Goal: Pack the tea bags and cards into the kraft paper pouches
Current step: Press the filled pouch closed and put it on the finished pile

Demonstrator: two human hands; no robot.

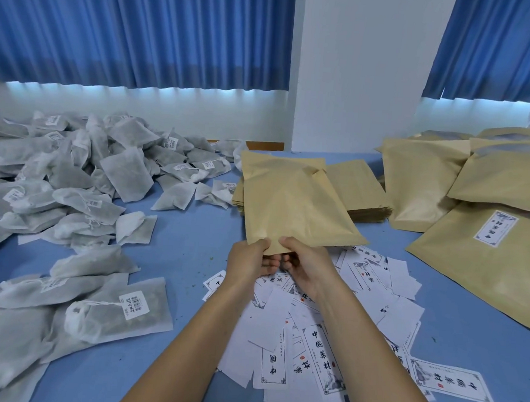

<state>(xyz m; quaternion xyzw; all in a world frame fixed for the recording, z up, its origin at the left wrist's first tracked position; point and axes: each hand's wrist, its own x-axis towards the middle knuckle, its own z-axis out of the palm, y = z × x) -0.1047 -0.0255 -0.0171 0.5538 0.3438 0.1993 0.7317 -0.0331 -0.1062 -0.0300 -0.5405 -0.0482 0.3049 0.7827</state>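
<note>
Forearms stretch up from the bottom edge over a loose scatter of white cards (319,346), printed with black characters and lying every which way on the blue table (185,242). Down at the near left, tea bags (70,187) start in a grey heap, one with a barcode tag on its string right at the front, and the pile runs back along the whole left side. At the centre, the left hand (248,259) and right hand (307,266) meet side by side, both pinching the near edge of one kraft pouch (295,203), thumbs on top and fingers curled underneath. The pouch is raised off the table and slopes away from the person, above the far edge of the cards. Just behind it sits a stack of flat pouches (358,188), and well to the right filled pouches (489,248) lie overlapping, the nearest showing a white label. Beyond the table, a pale wall (138,110) runs across with a white pillar (358,66) in the middle. Blue curtains (138,25) hang on either side of it, with daylight glowing under their hems.
</note>
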